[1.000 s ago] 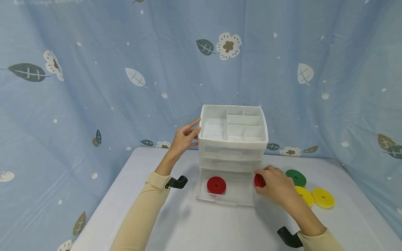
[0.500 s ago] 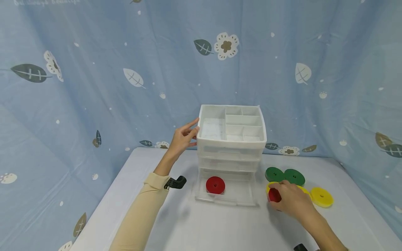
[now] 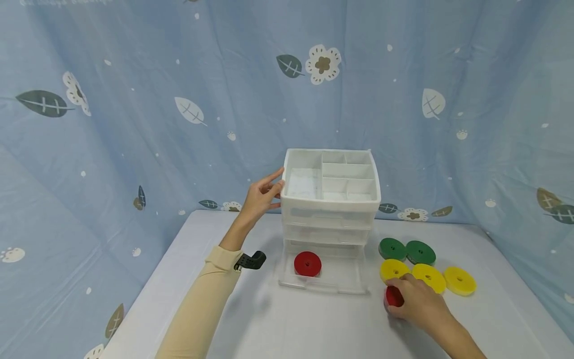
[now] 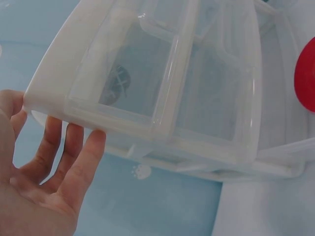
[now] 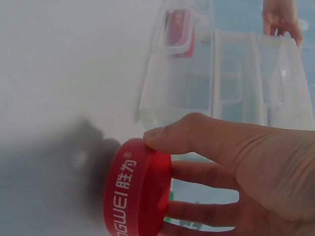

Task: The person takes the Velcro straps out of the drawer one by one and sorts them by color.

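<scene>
My right hand pinches a red tape roll between thumb and fingers. White lettering runs along the roll's edge in the right wrist view. The roll is tilted, close over the table in front of the yellow rolls. A second red tape roll lies at the left of the pulled-out bottom drawer. My left hand rests its fingertips against the left side of the white drawer unit, just below the top rim; in the left wrist view its fingers are spread and fairly straight.
Two green rolls lie right of the unit, with three yellow rolls in front of them. The two upper drawers are pushed in. A divided tray tops the unit. A blue patterned curtain hangs behind the white table.
My right hand has carried the red roll from the drawer's right side rightward, then toward me past the yellow rolls. My left hand stays at the unit's side.
</scene>
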{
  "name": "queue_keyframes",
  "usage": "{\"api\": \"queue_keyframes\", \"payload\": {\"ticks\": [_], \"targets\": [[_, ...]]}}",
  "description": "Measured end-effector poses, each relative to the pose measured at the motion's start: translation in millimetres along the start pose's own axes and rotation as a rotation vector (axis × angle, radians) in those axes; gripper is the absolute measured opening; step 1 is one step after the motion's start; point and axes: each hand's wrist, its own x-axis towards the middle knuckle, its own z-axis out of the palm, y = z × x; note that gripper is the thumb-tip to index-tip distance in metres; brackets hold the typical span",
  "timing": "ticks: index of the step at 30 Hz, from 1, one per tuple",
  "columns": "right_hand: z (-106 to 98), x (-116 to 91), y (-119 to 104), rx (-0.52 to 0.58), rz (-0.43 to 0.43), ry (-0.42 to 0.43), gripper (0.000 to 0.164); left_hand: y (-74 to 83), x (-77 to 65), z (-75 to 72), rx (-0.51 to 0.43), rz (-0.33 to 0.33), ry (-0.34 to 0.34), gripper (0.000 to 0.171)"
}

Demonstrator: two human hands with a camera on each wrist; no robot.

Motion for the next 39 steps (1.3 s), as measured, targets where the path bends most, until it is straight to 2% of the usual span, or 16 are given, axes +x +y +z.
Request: {"api": "queue_keyframes", "payload": {"ticks": [7,17,24,31,34,39], "targets": [[5.7,-0.2,-0.6,0.0,0.016,-0.028,0.06,0.7,0.3,0.0,-0.004,-0.006,-0.001,0.048],[11.8,1.0,2.6,0.008,0.035,-0.019,0.064,0.4,1.4,-0.4,0.002,-0.007,0.0,0.048],[12.4,2.3,3.8,0.016,0.043,-0.023,0.064,-21.6,13.2,-2.3,0.001,-0.002,0.018,0.046],[10.1,0.6,2.1,0.009,0.024,-0.031,0.065,-27.2,14.2,-1.7,0.02,0.022,0.037,0.045],[6.0,-0.9,-1.0,-0.006,0.005,0.002,0.059,-27.5,14.2,-1.7,0.014,0.033,0.032,0.045],[-7.9,-2.5,-13.6,-0.017,-0.033,0.103,0.049,-23.5,12.4,-2.4,0.004,0.038,0.022,0.044]]}}
